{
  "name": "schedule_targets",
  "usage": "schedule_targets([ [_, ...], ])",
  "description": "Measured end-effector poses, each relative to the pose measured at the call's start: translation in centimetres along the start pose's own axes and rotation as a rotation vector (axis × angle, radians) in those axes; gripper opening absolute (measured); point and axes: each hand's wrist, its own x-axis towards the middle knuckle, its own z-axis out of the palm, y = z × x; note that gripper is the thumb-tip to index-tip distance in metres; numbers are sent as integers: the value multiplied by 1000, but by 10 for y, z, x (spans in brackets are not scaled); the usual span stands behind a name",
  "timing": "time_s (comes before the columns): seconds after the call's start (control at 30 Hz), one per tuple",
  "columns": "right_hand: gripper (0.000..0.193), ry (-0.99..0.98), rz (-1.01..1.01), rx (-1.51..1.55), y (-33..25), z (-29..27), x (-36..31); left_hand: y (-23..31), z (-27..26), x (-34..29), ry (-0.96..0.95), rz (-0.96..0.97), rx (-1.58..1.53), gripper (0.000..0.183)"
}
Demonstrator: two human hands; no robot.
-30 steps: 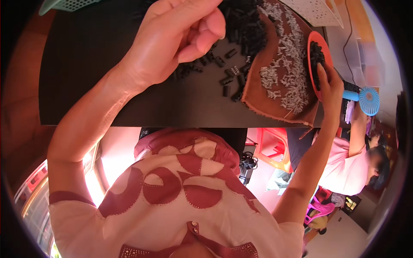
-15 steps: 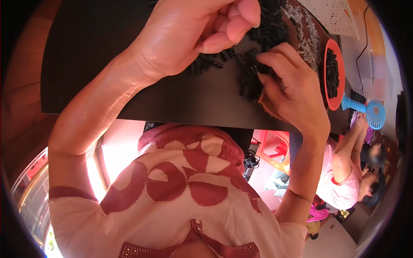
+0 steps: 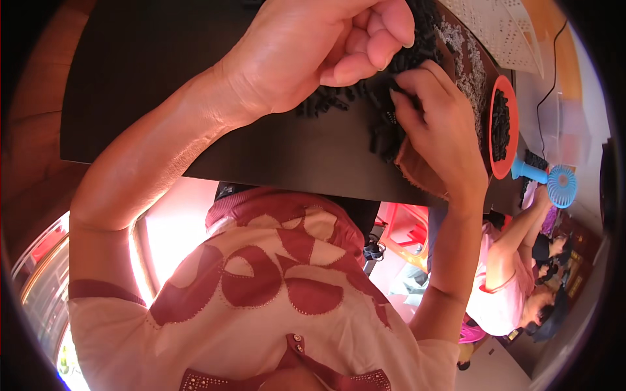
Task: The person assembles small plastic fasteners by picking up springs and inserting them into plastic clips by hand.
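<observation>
My left hand is raised over the table with its fingers curled inward. The upper edge of the picture cuts off its thumb side, so what it may hold is hidden. To its right and lower down, my right hand pinches a small black piece between thumb and forefinger. Loose black tube-like pieces lie just left of the right hand, and more short black pieces are scattered below the left one. Under my right wrist is a brown cloth at the dark table's near edge.
An orange-red bowl of black pieces stands right of my right hand. Beyond lie many small clear pieces and a white perforated basket. A light blue handheld fan is at the right, near another person in pink.
My left hand has shifted a little to the right. The right hand has drawn slightly up beside the black pieces, its finger and thumb pinched. The other person has moved a little.
</observation>
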Motion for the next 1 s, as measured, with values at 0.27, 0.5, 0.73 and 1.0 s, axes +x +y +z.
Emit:
schedule_targets([
  [0.27, 19, 189, 49, 298, -18, -25, -1, 7, 28, -3, 76, -127, 314, 35],
  [0.5, 21, 367, -44, 428, -27, -25, -3, -2, 23, -9, -67, -172, 519, 43],
  [0.73, 22, 411, -119, 374, -26, -20, 1, -3, 25, -8, -42, -84, 664, 34],
  [1.0, 15, 268, 63, 425, -17, -37, -2, -10, 19, -5, -130, -8, 403, 28],
])
